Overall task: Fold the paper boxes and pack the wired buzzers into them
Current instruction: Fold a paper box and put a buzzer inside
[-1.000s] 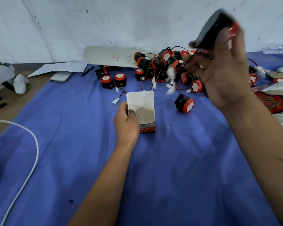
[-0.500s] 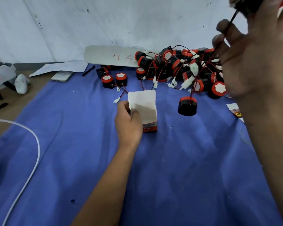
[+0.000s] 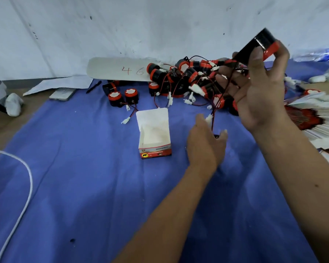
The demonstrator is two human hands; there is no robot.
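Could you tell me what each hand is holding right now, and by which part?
The right hand grips a buzzer by its black body, wire dangling. The left hand reaches beneath that wire; whether it holds anything cannot be told.

Your counter is brown and mostly under a blue cloth. On the cloth you have an open paper box standing upright, a heap of wired buzzers behind it, and a white cable curving at left. A phone lies at the cloth's far edge.
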